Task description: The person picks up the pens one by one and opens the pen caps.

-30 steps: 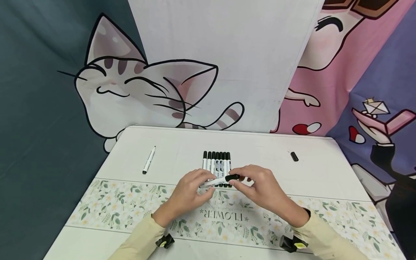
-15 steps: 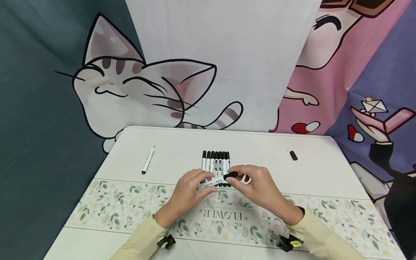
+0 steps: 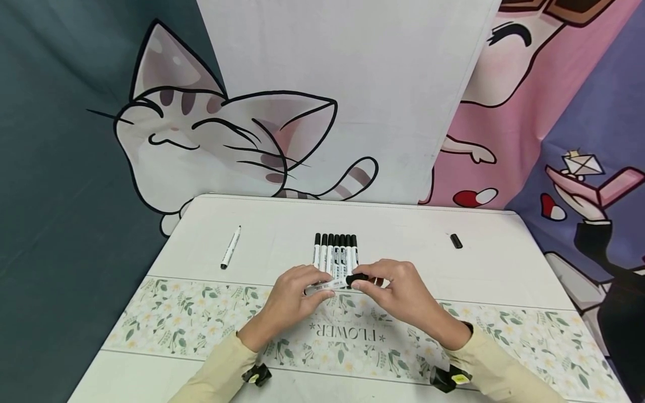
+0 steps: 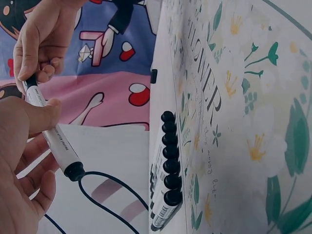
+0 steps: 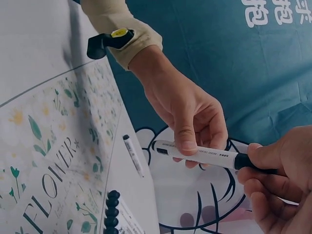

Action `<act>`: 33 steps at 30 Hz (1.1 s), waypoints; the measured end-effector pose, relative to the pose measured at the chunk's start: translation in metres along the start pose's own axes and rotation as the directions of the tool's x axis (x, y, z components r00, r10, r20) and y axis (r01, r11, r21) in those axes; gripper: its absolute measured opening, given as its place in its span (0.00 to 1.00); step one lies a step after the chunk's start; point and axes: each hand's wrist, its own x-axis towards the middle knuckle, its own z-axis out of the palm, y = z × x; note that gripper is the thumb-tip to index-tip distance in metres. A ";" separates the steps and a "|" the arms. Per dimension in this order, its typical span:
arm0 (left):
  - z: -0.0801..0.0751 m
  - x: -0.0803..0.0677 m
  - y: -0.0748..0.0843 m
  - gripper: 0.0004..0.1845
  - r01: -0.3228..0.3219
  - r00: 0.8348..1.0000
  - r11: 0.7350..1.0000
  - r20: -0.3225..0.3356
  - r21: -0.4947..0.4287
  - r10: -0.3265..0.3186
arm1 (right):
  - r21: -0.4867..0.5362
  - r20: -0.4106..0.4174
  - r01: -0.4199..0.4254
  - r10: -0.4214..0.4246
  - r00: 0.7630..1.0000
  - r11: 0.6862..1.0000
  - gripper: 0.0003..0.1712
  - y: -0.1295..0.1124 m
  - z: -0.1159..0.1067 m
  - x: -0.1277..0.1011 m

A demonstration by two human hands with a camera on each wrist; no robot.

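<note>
Head view is showing both hands meeting just in front of the row point(image 3: 336, 253) of seven capped markers on the table point(image 3: 282, 224): the left hand point(image 3: 292, 299) is pinching the white barrel of a marker point(image 3: 332, 284) while the right hand point(image 3: 403, 294) is curling its fingers round the black cap point(image 3: 356, 279) at the marker's right end. Gripping the two ends apart like this is letting each hand brace against the other, probably to seat or pull the cap; which of the two I cannot tell. Left of the row a lone marker point(image 3: 230, 248) is lying by itself, and right of the row a loose cap point(image 3: 456, 241) is sitting well apart. Left wrist view is revealing what the head view is hiding: the left thumb point(image 4: 41, 114) is pressing along the barrel, the other fingers are cupping beneath it, and the marker is being held in the air, clear of the row point(image 4: 165, 170); its black butt end point(image 4: 74, 171) is poking out past the palm. Right wrist view is giving the opposite side: the left hand point(image 5: 187, 114) is wrapping the barrel from above, the right fingers point(image 5: 265, 183) are closing over the cap so that only its near edge is showing, and the lone marker point(image 5: 132, 155) is lying beyond the row point(image 5: 112, 212).
</note>
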 end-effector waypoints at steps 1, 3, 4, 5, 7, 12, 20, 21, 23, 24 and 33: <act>0.000 0.000 0.000 0.15 0.000 1.000 1.000 0.003 -0.008 0.000 | 0.005 0.000 0.001 -0.001 1.000 1.000 0.07 0.000 0.000 0.000; 0.001 0.000 0.000 0.14 0.003 1.000 1.000 0.009 -0.020 -0.003 | 0.015 -0.003 0.003 -0.003 1.000 1.000 0.06 0.001 0.000 -0.001; 0.001 0.000 -0.001 0.14 0.006 1.000 1.000 0.013 -0.025 -0.006 | 0.020 -0.003 0.004 -0.004 1.000 1.000 0.06 0.002 0.001 -0.001; 0.001 0.000 0.000 0.13 0.010 1.000 1.000 0.019 -0.029 -0.010 | 0.024 -0.004 0.006 -0.006 1.000 1.000 0.05 0.002 0.001 -0.001; 0.001 0.000 0.000 0.13 0.016 1.000 0.999 0.025 -0.038 -0.015 | 0.031 -0.003 0.011 -0.011 1.000 0.999 0.05 0.004 0.001 -0.002; 0.002 0.000 0.000 0.14 0.013 1.000 0.998 0.027 -0.056 -0.012 | 0.029 0.000 0.027 -0.027 1.000 0.999 0.06 0.007 0.001 -0.002; 0.003 -0.001 0.001 0.14 0.034 0.999 0.997 0.023 -0.073 -0.033 | 0.030 0.005 0.045 -0.045 0.999 0.999 0.08 0.010 0.000 -0.005; 0.003 -0.001 0.001 0.14 0.038 0.999 0.996 0.026 -0.076 -0.036 | 0.033 0.004 0.041 -0.041 0.999 0.999 0.09 0.010 -0.001 -0.005; 0.002 0.000 0.001 0.14 0.049 0.998 0.996 0.040 -0.081 -0.046 | 0.037 0.004 0.029 -0.029 1.000 0.999 0.09 0.010 -0.001 -0.005; 0.002 0.000 0.000 0.14 0.055 0.997 0.995 0.051 -0.080 -0.051 | 0.037 0.006 0.023 -0.023 1.000 0.999 0.09 0.010 -0.001 -0.005; 0.001 0.002 0.000 0.14 0.067 0.995 0.995 0.085 -0.071 -0.061 | 0.033 0.016 0.009 -0.009 1.000 0.999 0.09 0.011 0.000 -0.007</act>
